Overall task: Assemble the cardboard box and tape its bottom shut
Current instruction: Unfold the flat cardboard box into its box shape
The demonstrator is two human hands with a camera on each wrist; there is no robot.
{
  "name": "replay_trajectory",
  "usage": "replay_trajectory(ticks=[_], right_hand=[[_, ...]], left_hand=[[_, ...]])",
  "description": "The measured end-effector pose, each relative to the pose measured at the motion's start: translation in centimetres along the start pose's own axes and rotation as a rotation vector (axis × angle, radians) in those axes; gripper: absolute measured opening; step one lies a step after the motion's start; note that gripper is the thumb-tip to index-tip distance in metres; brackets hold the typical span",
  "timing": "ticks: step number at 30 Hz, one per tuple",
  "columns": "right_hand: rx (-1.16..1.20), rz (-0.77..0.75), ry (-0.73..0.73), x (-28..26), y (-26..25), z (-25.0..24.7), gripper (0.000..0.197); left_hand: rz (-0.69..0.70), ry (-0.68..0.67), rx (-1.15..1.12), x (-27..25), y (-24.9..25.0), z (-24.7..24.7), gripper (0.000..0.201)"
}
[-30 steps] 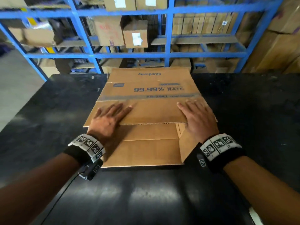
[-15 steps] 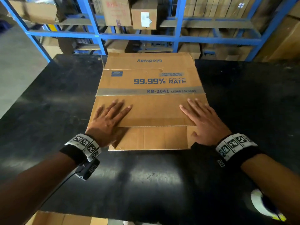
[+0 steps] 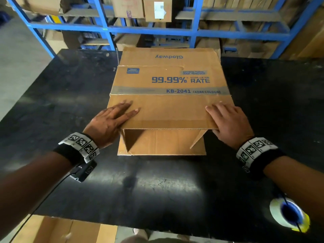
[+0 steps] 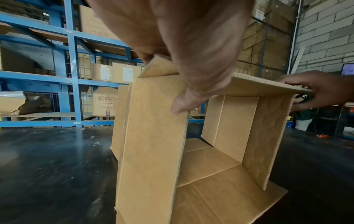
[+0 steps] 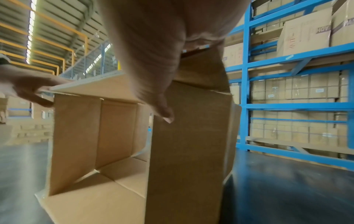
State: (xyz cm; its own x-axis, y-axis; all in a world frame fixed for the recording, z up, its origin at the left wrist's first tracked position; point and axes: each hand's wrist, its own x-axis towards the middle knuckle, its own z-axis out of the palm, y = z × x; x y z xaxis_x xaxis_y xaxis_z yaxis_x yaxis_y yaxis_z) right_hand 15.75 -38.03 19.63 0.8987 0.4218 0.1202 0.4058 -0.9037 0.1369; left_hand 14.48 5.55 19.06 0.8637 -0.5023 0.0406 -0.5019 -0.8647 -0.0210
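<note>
- The brown corrugated cardboard box with blue print [image 3: 168, 95] lies on its side at about 12 o'clock on the black surface [image 3: 157, 186], its open end facing the person, all four flaps at that end still unfolded.
- The left hand [image 3: 107, 126] grips the 9 o'clock corner of the top panel: fingers flat on top, thumb [image 4: 184, 103] hooked over the side flap's edge.
- The right hand [image 3: 231, 122] holds the 3 o'clock corner likewise, thumb pressed on the outer side wall [image 5: 189, 151].
- The step, as I judge it, is squaring the shell: push both corners evenly so the side walls stand upright, not slanted.
- Then tip the open end upward before folding flaps.
- The white tape roll with a blue core [image 3: 289, 216] waits at 5 o'clock, well apart from the box; keep one hand free for it.
</note>
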Motion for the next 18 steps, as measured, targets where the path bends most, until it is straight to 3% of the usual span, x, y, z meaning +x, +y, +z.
replay_trajectory(ticks=[5,9,18], right_hand=[[0.011,0.083,0.057,2.3,-4.2,0.0,0.071],[0.048,0.17,0.064,3.3,-6.2,0.6,0.072],[0.115,0.169,0.052,0.4,-5.1,-0.1,0.088]], left_hand=[[-0.258,0.075,0.048,0.6,1.1,-0.5,0.084],[-0.352,0.081,0.034,-0.3,1.1,0.3,0.091],[-0.25,0.091,-0.094,-0.7,2.9,0.0,0.093]])
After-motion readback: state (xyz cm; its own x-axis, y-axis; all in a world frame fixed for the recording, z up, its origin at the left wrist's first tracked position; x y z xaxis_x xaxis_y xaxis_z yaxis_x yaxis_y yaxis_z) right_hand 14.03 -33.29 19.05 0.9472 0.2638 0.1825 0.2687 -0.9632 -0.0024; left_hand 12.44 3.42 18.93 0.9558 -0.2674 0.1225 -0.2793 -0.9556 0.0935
